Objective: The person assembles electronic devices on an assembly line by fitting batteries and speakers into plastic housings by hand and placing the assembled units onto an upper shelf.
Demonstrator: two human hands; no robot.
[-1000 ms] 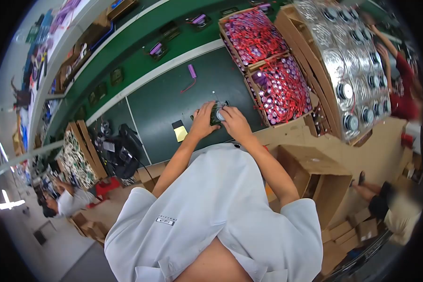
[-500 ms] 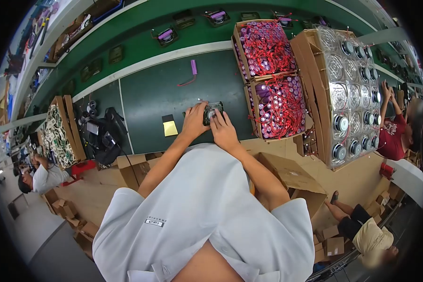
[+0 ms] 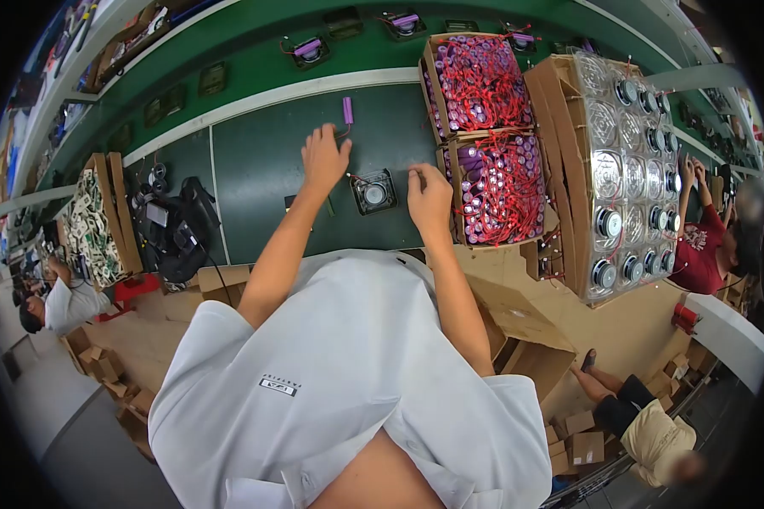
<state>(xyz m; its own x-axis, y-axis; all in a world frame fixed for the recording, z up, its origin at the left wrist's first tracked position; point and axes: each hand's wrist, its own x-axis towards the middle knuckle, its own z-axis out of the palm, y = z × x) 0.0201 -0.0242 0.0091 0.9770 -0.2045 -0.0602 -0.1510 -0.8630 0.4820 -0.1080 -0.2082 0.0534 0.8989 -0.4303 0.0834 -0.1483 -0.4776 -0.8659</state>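
Note:
A square dark housing with a round speaker (image 3: 373, 193) in it lies on the green bench between my hands, touched by neither. My left hand (image 3: 324, 161) is open over the bench, fingers stretched toward a purple battery cell (image 3: 347, 110) with a red wire. My right hand (image 3: 430, 199) is to the right of the speaker, fingers curled and fingertips together. Whether anything small is pinched there cannot be made out. My left forearm mostly hides a dark and yellow pad. A thin green strip (image 3: 331, 206) lies beside that forearm.
Two cardboard boxes of wired purple cells (image 3: 497, 191) stand at right, beside clear trays of speakers (image 3: 607, 222). A green conveyor (image 3: 263, 69) with housings runs behind. Black equipment (image 3: 178, 229) and a box of white parts (image 3: 98, 225) are at left. Other people sit or stand around.
Both hands have come off the speaker housing, leaving it uncovered. My left hand moved up and left near the battery cell; my right hand moved right and its fingers curled.

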